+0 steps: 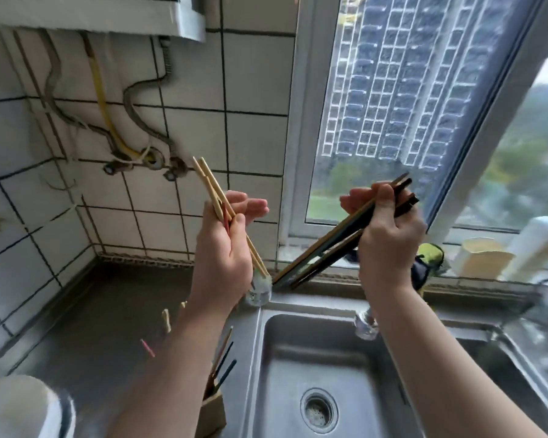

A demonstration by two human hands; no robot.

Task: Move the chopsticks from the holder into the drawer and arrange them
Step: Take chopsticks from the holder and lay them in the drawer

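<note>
My left hand (225, 245) is raised above the counter and grips a small bunch of pale wooden chopsticks (210, 184) with a red one among them; their tips point down toward the sink's back edge. My right hand (389, 235) holds a bundle of dark chopsticks (323, 251), slanting down to the left. A tan chopstick holder (214, 412) stands on the counter under my left forearm, with several chopsticks (225, 361) still sticking out of it. No drawer is in view.
A steel sink (329, 368) with a drain lies below my hands, beside a dark counter (108, 311). A white rounded container (23, 406) sits at the bottom left. On the window sill stand a beige cup (481, 257), a white bottle (532, 245) and a green-black item (427, 260).
</note>
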